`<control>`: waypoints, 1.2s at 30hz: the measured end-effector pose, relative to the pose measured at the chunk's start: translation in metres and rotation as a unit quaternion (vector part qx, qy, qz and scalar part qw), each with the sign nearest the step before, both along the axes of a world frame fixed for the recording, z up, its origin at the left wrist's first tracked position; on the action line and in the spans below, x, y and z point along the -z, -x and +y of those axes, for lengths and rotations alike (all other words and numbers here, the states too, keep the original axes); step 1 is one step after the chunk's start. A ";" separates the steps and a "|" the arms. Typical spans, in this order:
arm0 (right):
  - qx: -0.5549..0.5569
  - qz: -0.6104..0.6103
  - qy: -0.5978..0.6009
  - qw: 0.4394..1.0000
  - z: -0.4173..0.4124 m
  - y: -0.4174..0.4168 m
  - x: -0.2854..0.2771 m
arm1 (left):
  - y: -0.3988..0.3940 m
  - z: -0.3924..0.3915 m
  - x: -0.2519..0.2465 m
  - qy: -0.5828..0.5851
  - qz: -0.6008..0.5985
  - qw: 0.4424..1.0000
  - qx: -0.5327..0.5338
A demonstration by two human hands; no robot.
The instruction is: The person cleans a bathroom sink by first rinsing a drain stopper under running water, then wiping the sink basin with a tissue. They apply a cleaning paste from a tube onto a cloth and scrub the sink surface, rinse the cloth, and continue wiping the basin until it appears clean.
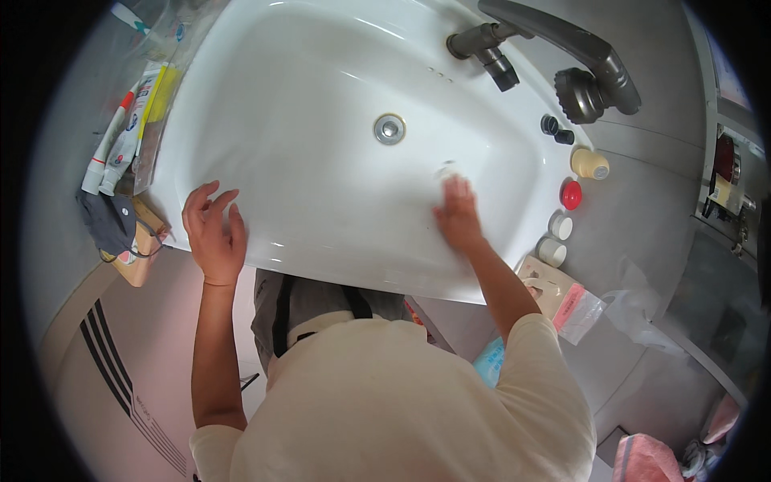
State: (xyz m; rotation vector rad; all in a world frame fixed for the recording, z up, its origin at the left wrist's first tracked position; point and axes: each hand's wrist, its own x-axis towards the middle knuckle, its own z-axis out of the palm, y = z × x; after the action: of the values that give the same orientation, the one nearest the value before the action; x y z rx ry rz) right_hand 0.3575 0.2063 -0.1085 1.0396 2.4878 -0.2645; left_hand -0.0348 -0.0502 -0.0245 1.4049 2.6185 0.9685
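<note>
A white ceramic washbasin (301, 181) lies before me, with a round metal drain (390, 129) in its floor. My left hand (214, 232) is at the basin's left front rim, fingers apart and loosely bent, holding nothing. Inside the basin, right of and in front of the drain, my right hand (459, 214) is slightly blurred, its fingers pointing away from me. Just beyond its fingertips is a small pale, blurred spot; whether the hand touches it or has something under the fingers, I cannot tell. The dark metal faucet (482, 45) stands at the back right rim.
A dark spray head (593, 90) hangs beyond the right rim. Along that rim stand a beige bottle (590, 164), a red cap (571, 195), white jars (551, 252) and small black caps. Toothpaste tubes (123, 144) and a dark face mask (108, 220) lie at the left. A soft package (551, 289) sits front right.
</note>
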 end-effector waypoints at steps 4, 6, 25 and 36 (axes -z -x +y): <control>0.195 0.062 -0.202 0.958 0.029 0.024 0.058 | -0.003 0.001 -0.001 0.003 0.009 1.000 -0.004; 0.444 0.071 -0.200 0.871 0.076 0.089 0.080 | -0.001 0.004 0.001 0.001 0.007 1.000 0.000; 0.381 0.899 -0.159 0.145 0.173 0.197 0.072 | 0.001 0.005 0.003 0.035 -0.015 0.999 -0.015; 0.481 0.621 -0.147 0.600 0.053 0.404 0.057 | 0.003 0.010 0.000 0.027 -0.024 0.999 0.000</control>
State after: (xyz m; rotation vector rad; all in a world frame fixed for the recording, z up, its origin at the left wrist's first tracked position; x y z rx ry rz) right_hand -0.0468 0.2589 -0.1659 3.1576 2.5369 -1.3129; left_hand -0.0375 -0.0399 -0.0242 1.3525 2.5895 0.9139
